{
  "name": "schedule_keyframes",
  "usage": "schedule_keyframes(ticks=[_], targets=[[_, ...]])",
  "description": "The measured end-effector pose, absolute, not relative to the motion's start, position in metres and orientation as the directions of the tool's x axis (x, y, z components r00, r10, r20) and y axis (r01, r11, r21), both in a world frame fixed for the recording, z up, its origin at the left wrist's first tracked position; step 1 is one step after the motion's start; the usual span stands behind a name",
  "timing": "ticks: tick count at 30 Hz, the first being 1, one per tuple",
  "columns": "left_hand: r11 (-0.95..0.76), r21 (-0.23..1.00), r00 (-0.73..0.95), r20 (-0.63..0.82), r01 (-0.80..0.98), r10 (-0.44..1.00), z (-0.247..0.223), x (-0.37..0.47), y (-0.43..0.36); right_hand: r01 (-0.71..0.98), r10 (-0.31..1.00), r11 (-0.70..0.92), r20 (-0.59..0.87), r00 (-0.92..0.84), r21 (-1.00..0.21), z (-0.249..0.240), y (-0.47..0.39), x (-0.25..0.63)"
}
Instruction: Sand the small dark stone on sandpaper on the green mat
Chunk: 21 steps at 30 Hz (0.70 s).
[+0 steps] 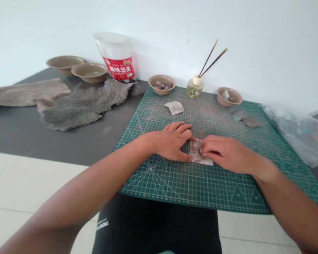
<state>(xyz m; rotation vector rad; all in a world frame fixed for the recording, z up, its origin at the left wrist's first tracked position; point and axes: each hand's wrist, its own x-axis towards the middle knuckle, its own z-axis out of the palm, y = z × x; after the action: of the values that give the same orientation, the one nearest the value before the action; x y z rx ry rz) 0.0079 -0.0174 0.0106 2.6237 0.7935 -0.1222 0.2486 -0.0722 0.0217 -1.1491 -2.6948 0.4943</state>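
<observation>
My left hand [176, 143] lies with its fingers spread on the cutting mat, thumb and index fingertip on the left edge of a small pale sheet [201, 160]. Brown dust is smeared over that sheet, which looks like a piece of sandpaper. Pressed against it from the right is my right hand [221, 151], its fingers closed in a pinch. A small dark piece [200, 150] shows at the fingertips; most of it is hidden, so its kind is unclear. Behind the hands, another pale, creased sheet [175, 108] rests on the green cutting mat [159, 183].
A bowl of small brownish chunks [162, 88], a reed diffuser [194, 86] and a bowl with scraps [229, 98] line the wall. Grey-brown cloths [79, 102], stacked-looking bowls [90, 72] and a plastic tub [119, 60] are left. Dark scraps [250, 121] and a plastic bag [294, 130] lie right.
</observation>
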Motion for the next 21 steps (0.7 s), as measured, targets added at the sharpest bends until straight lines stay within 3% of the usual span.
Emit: schedule_keyframes(ticks=[5,11,16,21], targets=[[-0.745,0.340,0.818,-0.209,0.574,0.535,0.0100,0.0081,-0.0176,0.732,0.792,0.604,0.132,-0.596,-0.315,0.0194,-0.0694,0.2453],[-0.759,0.350,0.834,-0.189,0.550,0.518,0.0107,0.0070,-0.0171,0.653,0.705,0.671,0.033,-0.708,-0.351,0.0236,-0.0739,0.2455],[-0.746,0.354,0.825,-0.202,0.564,0.528,0.0113,0.0067,-0.0171,0.750,0.793,0.602,0.097,-0.601,-0.275,0.0218,-0.0745,0.2449],[-0.753,0.356,0.832,-0.194,0.553,0.520,0.0100,0.0071,-0.0165,0.645,0.694,0.695,0.063,-0.717,-0.319,0.0187,-0.0750,0.2421]])
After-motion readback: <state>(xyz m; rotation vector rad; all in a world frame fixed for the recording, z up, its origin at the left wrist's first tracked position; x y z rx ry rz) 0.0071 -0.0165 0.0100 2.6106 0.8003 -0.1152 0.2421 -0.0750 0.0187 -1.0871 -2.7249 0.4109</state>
